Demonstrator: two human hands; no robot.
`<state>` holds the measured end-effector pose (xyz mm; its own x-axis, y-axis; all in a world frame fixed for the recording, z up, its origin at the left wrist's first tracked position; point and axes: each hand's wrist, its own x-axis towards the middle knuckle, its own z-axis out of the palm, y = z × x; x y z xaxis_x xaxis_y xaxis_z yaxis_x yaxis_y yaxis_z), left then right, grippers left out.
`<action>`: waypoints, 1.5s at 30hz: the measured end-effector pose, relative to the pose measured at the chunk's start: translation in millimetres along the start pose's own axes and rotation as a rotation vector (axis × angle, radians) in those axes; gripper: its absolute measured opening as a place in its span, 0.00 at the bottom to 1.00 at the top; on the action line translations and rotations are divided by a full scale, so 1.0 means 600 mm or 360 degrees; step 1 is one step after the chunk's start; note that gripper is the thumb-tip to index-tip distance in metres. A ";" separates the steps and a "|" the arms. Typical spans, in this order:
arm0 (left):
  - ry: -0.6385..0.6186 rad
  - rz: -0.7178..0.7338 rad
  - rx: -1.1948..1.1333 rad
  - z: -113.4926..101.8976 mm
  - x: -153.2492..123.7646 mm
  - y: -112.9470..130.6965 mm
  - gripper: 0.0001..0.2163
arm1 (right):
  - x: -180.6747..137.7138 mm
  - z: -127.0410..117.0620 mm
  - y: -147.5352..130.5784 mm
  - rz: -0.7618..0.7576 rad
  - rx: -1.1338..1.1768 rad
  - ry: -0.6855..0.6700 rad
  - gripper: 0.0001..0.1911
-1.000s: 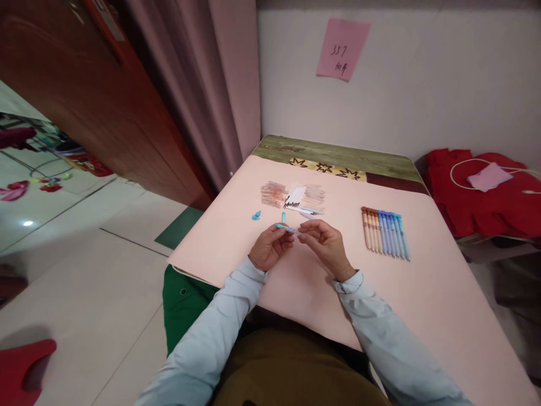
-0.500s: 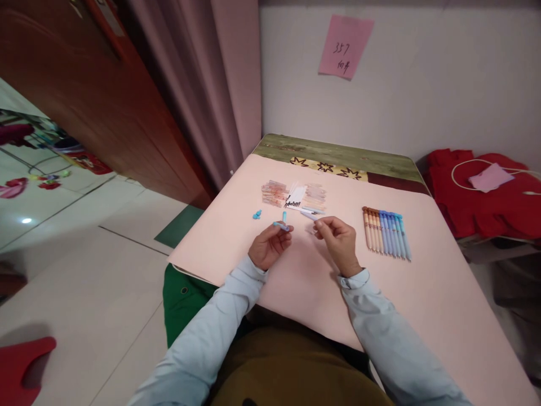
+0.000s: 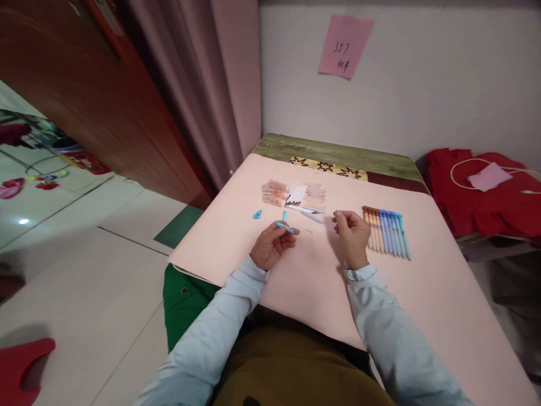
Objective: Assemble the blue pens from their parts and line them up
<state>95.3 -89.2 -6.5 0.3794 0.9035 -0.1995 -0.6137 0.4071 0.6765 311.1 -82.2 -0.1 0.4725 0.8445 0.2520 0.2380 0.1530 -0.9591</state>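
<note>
My left hand (image 3: 274, 245) holds a short light-blue pen barrel (image 3: 285, 228) between thumb and fingers, tilted down to the right. Just beyond it, another blue barrel piece (image 3: 284, 215) lies on the table, with small blue caps (image 3: 257, 214) to its left. My right hand (image 3: 353, 237) is raised beside the row of finished-looking pens (image 3: 385, 231), thumb and fingertips pinched together; what they hold, if anything, is too small to make out. A pale lilac barrel (image 3: 313, 217) lies between the hands, and tiny thin parts (image 3: 311, 230) lie nearer me.
Brownish clear barrels (image 3: 274, 193), white refills with black ends (image 3: 297, 194) and pale barrels (image 3: 315, 194) lie grouped at the table's middle back. The pink table cover (image 3: 304, 282) spreads around them. Red cloth (image 3: 486, 197) with a white cable sits at the right.
My right hand has moved right, away from the lilac barrel, which now lies on the table. My left hand has shifted slightly right with the blue barrel still in it.
</note>
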 end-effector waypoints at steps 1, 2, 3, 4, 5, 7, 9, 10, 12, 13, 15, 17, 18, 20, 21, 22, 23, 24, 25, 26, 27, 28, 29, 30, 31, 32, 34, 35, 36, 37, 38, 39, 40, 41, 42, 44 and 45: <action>-0.0034 -0.0006 0.0064 0.002 -0.001 -0.002 0.10 | -0.003 0.002 -0.002 -0.0027 -0.0018 -0.0046 0.16; -0.0067 -0.0021 0.0126 0.004 -0.001 -0.004 0.11 | -0.007 0.004 -0.004 -0.0065 -0.0036 -0.0112 0.16; -0.0087 -0.0032 0.0174 0.006 -0.002 -0.005 0.12 | -0.012 0.005 -0.007 -0.0116 -0.0056 -0.0200 0.15; -0.0090 -0.0031 0.0203 0.008 -0.003 -0.006 0.13 | -0.018 0.007 -0.009 -0.0183 -0.0084 -0.0309 0.15; -0.0079 -0.0019 0.0213 0.010 -0.004 -0.007 0.13 | -0.024 0.009 -0.012 -0.0265 -0.0122 -0.0430 0.14; -0.0041 0.0016 0.0199 0.013 -0.005 -0.008 0.14 | -0.035 0.012 -0.016 -0.0441 -0.0217 -0.0658 0.13; -0.0011 0.0034 0.0182 0.014 -0.005 -0.008 0.15 | -0.044 0.015 -0.018 -0.0580 -0.0309 -0.0809 0.11; -0.0003 0.0036 0.0181 0.014 -0.005 -0.009 0.15 | -0.048 0.017 -0.019 -0.0620 -0.0339 -0.0840 0.10; 0.0006 0.0040 0.0198 0.014 -0.003 -0.011 0.14 | -0.052 0.021 -0.019 -0.0638 -0.0343 -0.0842 0.09; 0.0011 0.0045 0.0212 0.014 -0.003 -0.011 0.14 | -0.054 0.023 -0.019 -0.0619 -0.0317 -0.0833 0.09; 0.0019 0.0056 0.0242 0.013 -0.001 -0.013 0.14 | -0.058 0.027 -0.021 -0.0535 -0.0220 -0.0804 0.09; 0.0011 0.0062 0.0268 0.013 0.000 -0.015 0.14 | -0.063 0.031 -0.025 -0.0417 -0.0111 -0.0775 0.10; 0.0002 0.0066 0.0272 0.012 0.000 -0.015 0.14 | -0.065 0.032 -0.027 -0.0372 -0.0075 -0.0745 0.10; -0.0009 0.0070 0.0254 0.012 0.000 -0.016 0.16 | -0.068 0.033 -0.032 -0.0348 -0.0057 -0.0616 0.11; -0.0004 0.0067 0.0236 0.012 0.000 -0.016 0.18 | -0.068 0.033 -0.033 -0.0368 -0.0078 -0.0521 0.11; 0.0007 0.0062 0.0220 0.013 0.000 -0.016 0.19 | -0.067 0.031 -0.035 -0.0408 -0.0123 -0.0432 0.11; 0.0022 0.0054 0.0211 0.013 -0.001 -0.015 0.20 | -0.065 0.030 -0.036 -0.0457 -0.0188 -0.0367 0.10; 0.0038 0.0046 0.0209 0.013 -0.001 -0.015 0.21 | -0.064 0.028 -0.036 -0.0502 -0.0260 -0.0324 0.10; 0.0051 0.0042 0.0212 0.013 -0.002 -0.014 0.21 | -0.061 0.026 -0.037 -0.0537 -0.0326 -0.0297 0.09; 0.0062 0.0042 0.0216 0.013 -0.002 -0.014 0.21 | -0.060 0.025 -0.038 -0.0559 -0.0373 -0.0272 0.08; 0.0072 0.0045 0.0219 0.013 -0.002 -0.014 0.21 | -0.058 0.023 -0.038 -0.0568 -0.0395 -0.0244 0.08; 0.0080 0.0047 0.0222 0.013 -0.002 -0.014 0.20 | -0.057 0.022 -0.039 -0.0563 -0.0391 -0.0212 0.08; 0.0086 0.0047 0.0226 0.013 -0.002 -0.014 0.20 | -0.056 0.021 -0.040 -0.0544 -0.0370 -0.0184 0.08; 0.0089 0.0047 0.0230 0.013 -0.002 -0.014 0.19 | -0.056 0.021 -0.042 -0.0519 -0.0344 -0.0176 0.08; 0.0091 0.0044 0.0233 0.013 -0.002 -0.014 0.19 | -0.055 0.021 -0.043 -0.0491 -0.0317 -0.0187 0.09; 0.0095 0.0041 0.0234 0.013 -0.001 -0.014 0.19 | -0.055 0.022 -0.043 -0.0457 -0.0285 -0.0203 0.09; 0.0104 0.0035 0.0229 0.013 0.000 -0.014 0.19 | -0.054 0.022 -0.043 -0.0365 -0.0188 -0.0257 0.11; 0.0105 0.0031 0.0223 0.012 0.000 -0.014 0.19 | -0.053 0.023 -0.043 -0.0298 -0.0116 -0.0305 0.12; 0.0101 0.0026 0.0218 0.012 0.000 -0.014 0.19 | -0.051 0.023 -0.042 -0.0213 -0.0034 -0.0370 0.13; 0.0089 0.0021 0.0213 0.012 0.000 -0.014 0.19 | -0.050 0.023 -0.040 -0.0113 0.0051 -0.0451 0.14; 0.0069 0.0016 0.0207 0.012 0.000 -0.014 0.19 | -0.049 0.024 -0.039 -0.0011 0.0127 -0.0539 0.16; 0.0042 0.0012 0.0200 0.012 -0.001 -0.013 0.19 | -0.047 0.024 -0.037 0.0067 0.0179 -0.0606 0.17; 0.0010 0.0008 0.0192 0.012 -0.001 -0.013 0.19 | -0.046 0.024 -0.035 0.0103 0.0188 -0.0633 0.17; -0.0022 0.0006 0.0185 0.012 -0.001 -0.014 0.20 | -0.045 0.024 -0.034 0.0094 0.0158 -0.0622 0.17; -0.0054 0.0004 0.0180 0.012 -0.002 -0.014 0.20 | -0.044 0.024 -0.033 0.0059 0.0113 -0.0585 0.17; -0.0099 0.0002 0.0182 0.011 -0.002 -0.014 0.20 | -0.043 0.023 -0.033 0.0005 0.0070 -0.0517 0.16; -0.0109 0.0004 0.0189 0.011 -0.002 -0.014 0.20 | -0.043 0.023 -0.033 0.0005 0.0080 -0.0508 0.16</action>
<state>104.6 -94.5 -7.5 0.4272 0.8914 -0.1515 -0.5297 0.3825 0.7570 282.8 -100.0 10.7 0.1812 0.9622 0.2033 0.1911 0.1683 -0.9670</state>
